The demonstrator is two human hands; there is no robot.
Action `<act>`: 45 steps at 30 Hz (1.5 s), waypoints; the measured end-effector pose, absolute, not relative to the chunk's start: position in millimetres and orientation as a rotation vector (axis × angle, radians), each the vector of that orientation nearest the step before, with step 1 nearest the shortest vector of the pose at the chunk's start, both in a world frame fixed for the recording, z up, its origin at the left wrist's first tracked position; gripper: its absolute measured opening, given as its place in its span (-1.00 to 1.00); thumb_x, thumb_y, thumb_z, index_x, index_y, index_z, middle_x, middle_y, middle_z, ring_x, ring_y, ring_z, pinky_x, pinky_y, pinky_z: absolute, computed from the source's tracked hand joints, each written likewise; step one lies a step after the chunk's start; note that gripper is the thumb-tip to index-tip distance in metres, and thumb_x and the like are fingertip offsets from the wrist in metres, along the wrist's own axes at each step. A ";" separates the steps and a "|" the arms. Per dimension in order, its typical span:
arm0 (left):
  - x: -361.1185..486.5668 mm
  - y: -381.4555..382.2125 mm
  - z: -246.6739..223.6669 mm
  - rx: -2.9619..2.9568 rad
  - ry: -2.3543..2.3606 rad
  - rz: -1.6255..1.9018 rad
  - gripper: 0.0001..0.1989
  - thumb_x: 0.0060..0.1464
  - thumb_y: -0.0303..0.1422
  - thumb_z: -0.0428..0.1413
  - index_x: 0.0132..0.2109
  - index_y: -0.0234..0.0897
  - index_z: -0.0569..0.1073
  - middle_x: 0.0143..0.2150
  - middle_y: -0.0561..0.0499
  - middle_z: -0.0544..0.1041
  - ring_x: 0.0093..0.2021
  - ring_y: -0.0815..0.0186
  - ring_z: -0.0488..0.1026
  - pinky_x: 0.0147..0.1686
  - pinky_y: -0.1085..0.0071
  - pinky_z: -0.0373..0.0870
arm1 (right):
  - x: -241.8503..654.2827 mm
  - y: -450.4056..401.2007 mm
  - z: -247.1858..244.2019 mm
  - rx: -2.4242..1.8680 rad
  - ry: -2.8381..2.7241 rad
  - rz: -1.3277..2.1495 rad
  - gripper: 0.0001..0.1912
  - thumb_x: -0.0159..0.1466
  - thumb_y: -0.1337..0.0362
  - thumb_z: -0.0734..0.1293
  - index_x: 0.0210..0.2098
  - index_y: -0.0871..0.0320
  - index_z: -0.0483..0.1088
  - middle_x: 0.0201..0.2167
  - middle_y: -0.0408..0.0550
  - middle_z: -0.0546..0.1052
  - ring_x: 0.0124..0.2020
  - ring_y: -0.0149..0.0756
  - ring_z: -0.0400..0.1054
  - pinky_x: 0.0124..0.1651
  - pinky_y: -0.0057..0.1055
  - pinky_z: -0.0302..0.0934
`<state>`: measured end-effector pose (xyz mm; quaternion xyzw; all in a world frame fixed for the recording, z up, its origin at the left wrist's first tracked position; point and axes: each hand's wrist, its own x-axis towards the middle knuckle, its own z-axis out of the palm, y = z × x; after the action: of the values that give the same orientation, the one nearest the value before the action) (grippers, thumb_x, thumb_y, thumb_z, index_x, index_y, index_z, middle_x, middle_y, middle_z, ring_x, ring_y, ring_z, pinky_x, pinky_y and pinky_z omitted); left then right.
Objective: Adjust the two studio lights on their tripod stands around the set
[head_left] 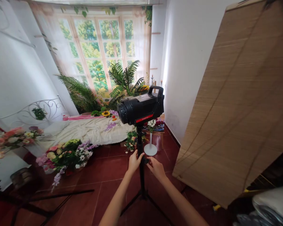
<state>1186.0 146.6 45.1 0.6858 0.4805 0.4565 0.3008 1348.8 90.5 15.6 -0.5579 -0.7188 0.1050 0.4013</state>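
Note:
A black studio light (pixel 141 108) with a top handle and a red label strip sits on an upright black light stand (pixel 141 179), its front end facing left. My left hand (pixel 135 161) is closed around the stand's pole below the light. On the pole's right side, my right hand (pixel 156 166) has its fingers closed on a small black knob (pixel 146 160). The stand's legs spread over the floor beneath my forearms.
A woven blind (pixel 212 103) leans at right beside the white wall. Behind the stand are a white round-based flower stand (pixel 150 149) and a bed with a cream cover (pixel 89 130). Flower arrangements (pixel 66 153) and another black stand's leg (pixel 68 194) lie left on the red tiled floor (pixel 108 188).

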 end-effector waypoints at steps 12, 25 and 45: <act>1184.0 152.2 41.5 1.811 1.194 1.189 -0.65 0.11 -0.06 0.08 -0.11 -0.24 0.42 -0.18 -0.06 0.61 -0.22 0.23 0.58 -0.21 0.35 0.51 | 1347.3 90.2 15.5 -1.442 -1.803 0.208 -0.69 0.30 0.05 0.28 -0.12 0.13 0.38 -0.33 -0.06 0.58 -0.42 -0.30 0.48 -0.38 -0.47 0.27; 1181.4 152.9 40.1 1.828 1.096 1.198 -0.65 0.17 -0.11 0.03 -0.05 -0.27 0.39 -0.16 -0.09 0.56 -0.17 0.23 0.53 -0.12 0.31 0.46 | 1346.8 93.2 14.4 -1.432 -1.796 0.270 -0.72 0.29 0.11 0.30 -0.09 0.13 0.35 -0.36 -0.11 0.56 -0.42 -0.31 0.48 -0.34 -0.46 0.30; 1180.9 162.0 48.9 1.884 1.180 1.176 -0.59 0.15 -0.08 0.02 0.00 -0.28 0.38 -0.09 -0.13 0.54 -0.11 0.20 0.50 -0.08 0.31 0.43 | 1305.1 147.0 21.8 -1.160 -1.476 0.688 -0.70 0.22 0.24 0.27 -0.08 0.15 0.45 -0.21 0.00 0.60 -0.22 -0.17 0.50 -0.12 -0.27 0.38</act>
<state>1180.9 162.0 48.9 0.7125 0.4466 0.4448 0.3083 1305.1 147.0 21.8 -0.4882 -0.6211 0.2896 0.5404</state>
